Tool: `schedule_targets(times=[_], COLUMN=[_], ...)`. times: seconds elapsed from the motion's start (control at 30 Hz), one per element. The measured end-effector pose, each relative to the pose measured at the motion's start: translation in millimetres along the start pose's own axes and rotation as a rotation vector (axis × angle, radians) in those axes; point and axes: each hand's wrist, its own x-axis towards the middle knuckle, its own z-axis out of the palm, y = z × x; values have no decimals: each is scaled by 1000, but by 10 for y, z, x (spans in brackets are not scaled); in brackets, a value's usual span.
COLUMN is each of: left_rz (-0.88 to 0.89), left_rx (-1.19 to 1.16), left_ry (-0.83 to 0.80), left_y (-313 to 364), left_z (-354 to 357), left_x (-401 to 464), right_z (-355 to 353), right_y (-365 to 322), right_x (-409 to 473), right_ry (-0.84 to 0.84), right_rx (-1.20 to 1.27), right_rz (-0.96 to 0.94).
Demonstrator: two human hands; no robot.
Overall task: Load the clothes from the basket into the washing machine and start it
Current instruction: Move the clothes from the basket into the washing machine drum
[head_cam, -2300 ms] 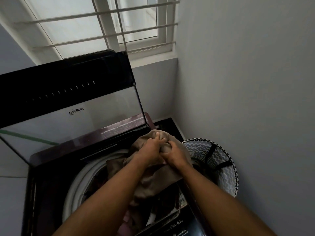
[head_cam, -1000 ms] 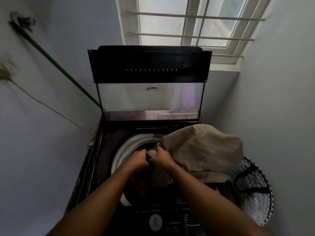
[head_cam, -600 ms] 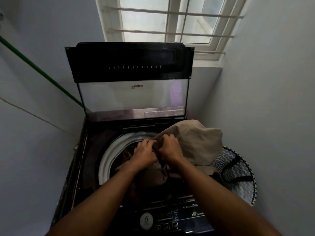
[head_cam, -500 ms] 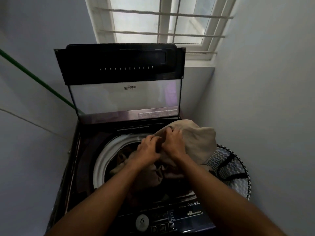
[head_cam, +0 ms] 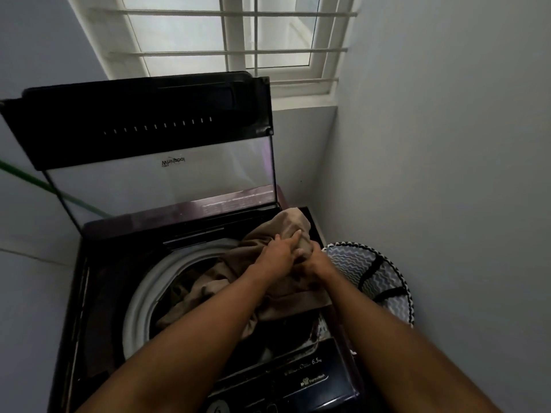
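Both my hands are on the tan cloth (head_cam: 268, 296): left hand (head_cam: 275, 257) gripping it, right hand (head_cam: 316, 263) bunching it. It drapes over the washing machine (head_cam: 98, 293) drum rim beside the basket (head_cam: 384, 281).

Single head view looks steeply down, close over the washing machine (head_cam: 98, 293)

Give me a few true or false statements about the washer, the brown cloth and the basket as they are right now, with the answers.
1. The washing machine's lid stands open. True.
2. Only the left hand grips the brown cloth. False: the right hand grips it too.
3. The laundry basket stands left of the machine. False: it stands to the right, by the wall.
4. Part of the cloth hangs into the drum. True.
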Motion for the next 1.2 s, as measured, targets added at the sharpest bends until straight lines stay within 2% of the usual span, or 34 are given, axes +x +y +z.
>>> schedule_targets(times=[0.2,0.43,0.63,0.77,1.0,1.2], left_rz=[-36,-41,-58,-63,-170,-284], left_rx=[85,81,56,-34,-194,-310], left_ry=[9,65,132,205,272,293], left_y=[89,80,141,90,-253,-803], left_z=[15,-64,-101,-138,-367,-417], left_x=[141,240,172,64,-185,-535], right_z=[108,-18,-26,15,254,729], right_y=[37,-175,-353,-466,-664,-852], right_x=[183,-132,-354,-477,-626,-793], right_ry=[13,47,265,348,265,125], right_rx=[13,-55,-271,-323,-206,-251], right_rz=[29,55,72,-8,-222,-301])
